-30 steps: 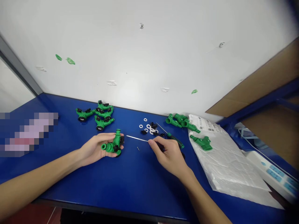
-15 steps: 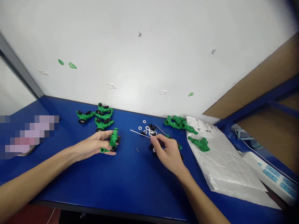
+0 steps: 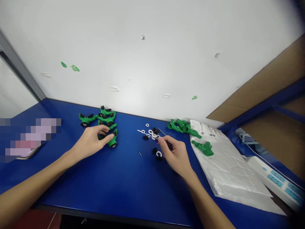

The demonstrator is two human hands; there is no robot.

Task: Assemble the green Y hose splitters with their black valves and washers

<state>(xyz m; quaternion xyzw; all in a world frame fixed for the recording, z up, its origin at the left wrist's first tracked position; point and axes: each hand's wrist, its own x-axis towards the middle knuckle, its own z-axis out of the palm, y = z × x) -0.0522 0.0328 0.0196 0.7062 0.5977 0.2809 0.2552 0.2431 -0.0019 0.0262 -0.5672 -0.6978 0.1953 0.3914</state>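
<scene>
My left hand [image 3: 91,140] hovers at the group of green Y-shaped hose connectors with black valve levers. Its thumb and fingers are apart beside the nearest connector [image 3: 112,140], which rests on the blue table; whether they still touch it I cannot tell. My right hand [image 3: 173,152] is closed on a screwdriver [image 3: 146,133], whose thin metal shaft points left; its handle is mostly hidden in the palm. Below the shaft are white ring washers [image 3: 154,135] and small black parts [image 3: 146,137]. A second thin metal shaft [image 3: 162,131] lies behind my right hand.
A small screw [image 3: 140,154] lies mid-table. At the right, several green connector bodies [image 3: 175,125] lie by a white padded bag [image 3: 228,171], with one body [image 3: 203,148] on it. A power strip [image 3: 274,178] stands beyond. A blurred-out phone-like object [image 3: 30,140] is at the left.
My left hand has moved left and back, setting its green connector down with the others and spreading its fingers. My right hand has shifted slightly right with the screwdriver.
</scene>
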